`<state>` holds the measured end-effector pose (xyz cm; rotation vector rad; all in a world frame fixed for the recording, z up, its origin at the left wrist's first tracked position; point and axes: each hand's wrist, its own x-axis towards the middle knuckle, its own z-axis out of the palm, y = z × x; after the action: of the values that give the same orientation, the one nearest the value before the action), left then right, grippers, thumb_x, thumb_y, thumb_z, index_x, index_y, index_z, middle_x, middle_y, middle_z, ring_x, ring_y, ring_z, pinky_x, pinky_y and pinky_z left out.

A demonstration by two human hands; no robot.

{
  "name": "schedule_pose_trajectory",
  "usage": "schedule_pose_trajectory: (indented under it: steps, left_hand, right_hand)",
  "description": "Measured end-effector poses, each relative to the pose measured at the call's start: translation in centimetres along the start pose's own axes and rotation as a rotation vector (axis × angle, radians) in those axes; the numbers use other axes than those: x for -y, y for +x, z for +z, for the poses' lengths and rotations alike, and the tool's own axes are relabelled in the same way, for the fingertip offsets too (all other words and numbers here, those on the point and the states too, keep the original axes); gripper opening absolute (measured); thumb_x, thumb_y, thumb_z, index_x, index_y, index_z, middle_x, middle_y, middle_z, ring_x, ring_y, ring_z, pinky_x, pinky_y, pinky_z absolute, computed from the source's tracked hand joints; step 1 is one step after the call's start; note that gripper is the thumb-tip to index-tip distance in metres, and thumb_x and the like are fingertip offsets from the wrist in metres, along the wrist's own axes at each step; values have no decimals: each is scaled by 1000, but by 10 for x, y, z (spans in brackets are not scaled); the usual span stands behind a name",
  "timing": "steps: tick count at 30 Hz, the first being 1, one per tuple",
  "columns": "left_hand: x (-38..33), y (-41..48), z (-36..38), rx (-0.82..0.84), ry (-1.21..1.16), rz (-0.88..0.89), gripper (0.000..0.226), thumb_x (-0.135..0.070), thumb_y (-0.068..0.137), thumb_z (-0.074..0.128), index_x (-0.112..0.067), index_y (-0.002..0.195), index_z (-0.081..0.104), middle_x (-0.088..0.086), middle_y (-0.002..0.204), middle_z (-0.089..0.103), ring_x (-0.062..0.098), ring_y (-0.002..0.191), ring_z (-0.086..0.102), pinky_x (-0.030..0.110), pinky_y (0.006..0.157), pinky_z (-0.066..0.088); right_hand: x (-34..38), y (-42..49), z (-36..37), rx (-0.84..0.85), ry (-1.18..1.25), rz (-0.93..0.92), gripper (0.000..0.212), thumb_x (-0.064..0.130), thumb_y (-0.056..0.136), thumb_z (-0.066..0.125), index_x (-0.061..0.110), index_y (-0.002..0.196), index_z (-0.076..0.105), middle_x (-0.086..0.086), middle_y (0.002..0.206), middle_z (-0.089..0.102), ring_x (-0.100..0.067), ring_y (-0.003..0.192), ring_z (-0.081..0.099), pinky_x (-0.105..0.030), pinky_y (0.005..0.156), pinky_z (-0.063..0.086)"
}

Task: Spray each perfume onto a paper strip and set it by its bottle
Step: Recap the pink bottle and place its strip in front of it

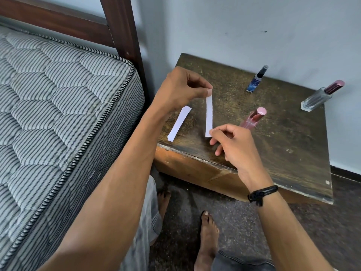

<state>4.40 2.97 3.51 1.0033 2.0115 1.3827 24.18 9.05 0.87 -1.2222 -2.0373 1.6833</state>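
A white paper strip hangs over the wooden bedside table. My left hand pinches its top end and my right hand pinches its bottom end. More white strips lie stacked near the table's left front corner. A pink perfume bottle stands just behind my right hand. A small blue bottle stands at the back, and a clear bottle with a dark pink cap stands at the right back by the wall.
A striped mattress on a dark wooden bed frame fills the left side, close to the table. The wall runs behind the table. My bare feet stand on the dark floor below.
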Motion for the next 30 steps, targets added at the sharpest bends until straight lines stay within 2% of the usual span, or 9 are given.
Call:
schedule_pose_trajectory:
  steps: [3, 7, 11, 15, 16, 19, 22, 26, 30]
  left_hand:
    - [-4, -1, 0, -16, -30, 15, 12, -18, 78, 85, -16, 90, 83, -1, 84, 79, 14, 86, 75, 43, 92, 58]
    - [-8, -2, -1, -45, -59, 33, 10, -16, 78, 84, -16, 87, 83, -2, 84, 79, 20, 89, 75, 43, 93, 58]
    - [-9, -2, -3, -75, -126, 70, 9, -14, 76, 84, -14, 86, 82, -2, 82, 79, 9, 79, 71, 29, 82, 57]
    - [-4, 0, -3, -55, -102, 68, 9, -13, 77, 83, -14, 86, 82, 4, 86, 79, 23, 89, 74, 42, 92, 56]
    - [-3, 1, -2, -42, -90, 64, 9, -12, 78, 83, -13, 87, 82, 5, 87, 79, 22, 88, 74, 42, 93, 56]
    - [3, 3, -3, -32, -43, 62, 9, -14, 81, 82, -14, 90, 82, 0, 85, 79, 7, 79, 70, 34, 87, 57]
    - [8, 7, -3, -6, 19, 65, 9, -16, 83, 81, -18, 92, 82, -6, 84, 78, 10, 83, 73, 30, 83, 58]
    - [12, 8, -2, 19, 127, 87, 11, -14, 87, 78, -19, 97, 81, -11, 88, 76, 1, 86, 70, 16, 77, 57]
    - [11, 11, 1, -14, 155, 117, 6, -18, 87, 79, -20, 92, 81, -16, 81, 73, -9, 76, 65, 9, 73, 50]
  right_hand:
    - [2, 0, 0, 24, 26, -9, 13, 22, 97, 68, 15, 88, 74, 0, 74, 74, -15, 52, 56, -14, 42, 33]
    - [3, -1, 0, 38, 60, -22, 12, 22, 98, 68, 15, 90, 75, 0, 73, 73, -15, 54, 55, -17, 45, 36]
    - [4, -1, 1, 65, 113, -37, 11, 22, 98, 68, 17, 91, 75, -1, 74, 73, -13, 55, 54, -21, 47, 37]
    - [1, -1, 3, 66, 115, -28, 11, 21, 98, 68, 15, 92, 75, 0, 73, 73, -12, 54, 53, -21, 48, 38]
    - [1, -1, 3, 63, 113, -25, 10, 21, 98, 69, 14, 93, 75, 0, 73, 73, -12, 54, 54, -21, 47, 39]
    - [1, -2, 4, 52, 91, -38, 9, 20, 97, 69, 14, 93, 75, -2, 75, 74, -12, 55, 55, -21, 47, 40]
    - [-2, -2, 7, 33, 48, -50, 8, 20, 96, 70, 15, 92, 75, -3, 76, 74, -11, 55, 56, -21, 47, 41]
    - [-2, -5, 12, 2, 16, -36, 7, 22, 96, 70, 19, 93, 75, -1, 76, 75, -10, 53, 57, -20, 48, 42]
    - [2, -3, 19, -49, 11, -20, 8, 23, 97, 70, 20, 93, 75, -1, 75, 75, -11, 50, 56, -17, 46, 40]
